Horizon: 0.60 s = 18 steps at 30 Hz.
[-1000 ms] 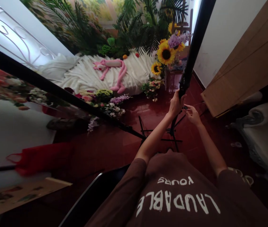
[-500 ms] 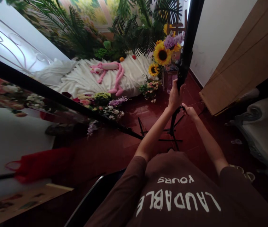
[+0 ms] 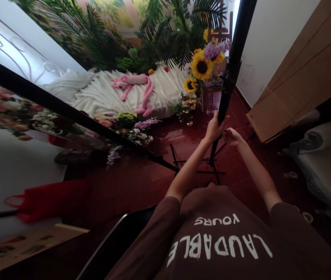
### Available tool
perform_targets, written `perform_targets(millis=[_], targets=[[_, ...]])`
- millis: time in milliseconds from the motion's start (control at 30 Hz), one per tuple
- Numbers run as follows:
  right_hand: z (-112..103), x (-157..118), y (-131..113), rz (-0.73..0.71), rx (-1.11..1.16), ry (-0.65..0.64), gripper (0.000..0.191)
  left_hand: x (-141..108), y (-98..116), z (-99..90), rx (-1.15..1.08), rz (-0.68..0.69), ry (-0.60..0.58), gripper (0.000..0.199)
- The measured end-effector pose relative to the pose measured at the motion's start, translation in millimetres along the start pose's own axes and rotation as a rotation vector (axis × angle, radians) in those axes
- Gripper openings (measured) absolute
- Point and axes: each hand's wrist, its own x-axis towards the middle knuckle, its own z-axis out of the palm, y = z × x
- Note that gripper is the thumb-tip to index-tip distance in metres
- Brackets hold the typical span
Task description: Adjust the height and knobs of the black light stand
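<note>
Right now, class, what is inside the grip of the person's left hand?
The left hand grips a black pole, which shows above the hand and again below it, down to thin legs. Part of the pole inside the grip is covered and cannot be seen.

Brown shirt (image 3: 212, 204), pale uneven capitals (image 3: 195, 249) across chest: LAUDABLE, YOURS. Matching brown sleeves (image 3: 154, 229), ending near elbows.
</note>
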Motion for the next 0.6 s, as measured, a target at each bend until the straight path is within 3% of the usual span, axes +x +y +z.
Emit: perform_targets(millis=[100,167,300,467,600], targets=[[-3,4,14,-0.144,0.082,-0.022,0.041,-31,-19,-11.2,-0.01,-0.072,-0.133,0.041],[-7,5,24,-0.235,0.138,-0.043,0.04,-56,-31,-22.3,-0.035,-0.116,-0.144,0.043],[-22,1,41,-0.304,0.129,-0.124,0.036,-120,-58,-58.7,0.0,-0.357,-0.19,0.04],[-37,1,57,-0.257,-0.075,-0.259,0.024,-210,-94,-140.9,0.099,-0.744,-0.085,0.039],[-28,14,72,-0.163,-0.201,-0.319,0.026,-256,-110,-219.4,0.225,-0.995,0.099,0.043]])
